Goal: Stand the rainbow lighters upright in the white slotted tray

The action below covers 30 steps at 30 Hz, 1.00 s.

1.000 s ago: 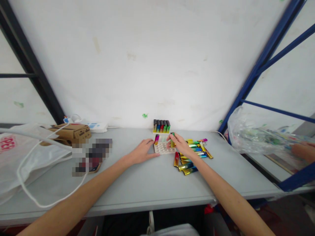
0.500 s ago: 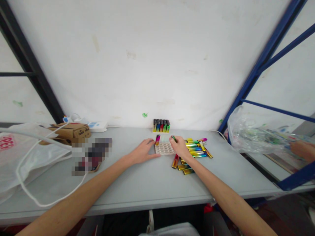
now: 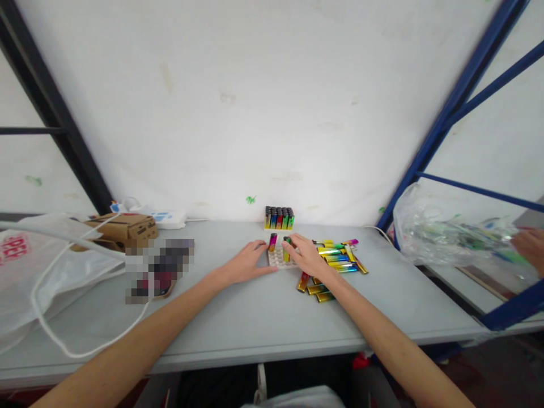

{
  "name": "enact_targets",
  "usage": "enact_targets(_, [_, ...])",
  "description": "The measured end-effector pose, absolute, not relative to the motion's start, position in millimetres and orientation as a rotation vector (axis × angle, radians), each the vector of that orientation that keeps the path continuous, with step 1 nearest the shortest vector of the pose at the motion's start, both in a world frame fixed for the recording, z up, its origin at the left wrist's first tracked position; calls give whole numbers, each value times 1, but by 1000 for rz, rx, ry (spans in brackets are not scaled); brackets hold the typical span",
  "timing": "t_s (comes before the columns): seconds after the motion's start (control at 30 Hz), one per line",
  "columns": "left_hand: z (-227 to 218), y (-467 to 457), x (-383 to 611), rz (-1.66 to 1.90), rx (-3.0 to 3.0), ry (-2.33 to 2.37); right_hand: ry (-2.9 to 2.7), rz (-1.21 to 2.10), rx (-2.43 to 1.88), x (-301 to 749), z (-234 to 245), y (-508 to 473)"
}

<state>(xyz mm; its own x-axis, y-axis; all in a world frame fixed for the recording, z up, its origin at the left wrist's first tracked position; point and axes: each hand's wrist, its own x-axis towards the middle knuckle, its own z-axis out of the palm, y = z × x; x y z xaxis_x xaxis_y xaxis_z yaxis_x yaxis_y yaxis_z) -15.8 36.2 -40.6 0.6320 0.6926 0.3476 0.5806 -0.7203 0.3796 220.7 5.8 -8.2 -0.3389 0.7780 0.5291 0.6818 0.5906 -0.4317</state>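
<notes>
My right hand [image 3: 304, 255] pinches a shiny green and yellow lighter [image 3: 286, 249], upright over the pale slotted tray [image 3: 275, 259]. Whether its base sits in a slot I cannot tell. A purple and yellow lighter [image 3: 272, 242] stands in the tray's back left corner. Along the tray's left side lies my left hand [image 3: 249, 262], open, thumb and fingers apart, thumb tip at the near left corner. My right hand hides the tray's right part. To its right, several loose metallic-coloured lighters [image 3: 338, 258] lie in a pile.
Against the wall stands a full tray of black-topped lighters [image 3: 279, 218]. Left are a cardboard box [image 3: 127, 229], a blurred-out phone [image 3: 164, 269], a white cable [image 3: 63, 352] and a plastic bag [image 3: 51, 266]. At right, another person's hand [image 3: 529, 249] is by a clear bag [image 3: 446, 232] beyond the blue frame.
My right hand has moved left over the tray with the lighter, which now stands upright. My left hand has stayed in place. The other person's hand at right has shifted slightly.
</notes>
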Motion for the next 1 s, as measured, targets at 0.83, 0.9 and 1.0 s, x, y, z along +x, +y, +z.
enact_targets(0.83, [-36, 34, -16, 688, 2678, 1024, -2503, -292, -1423, 190, -5, 13])
enact_targets(0.9, [-36, 35, -17, 694, 2673, 1021, -2508, -193, -1374, 195, -5, 16])
enact_targets(1.0, [-37, 36, -17, 678, 2669, 1050, -2452, -21, -1259, 216, -1, 19])
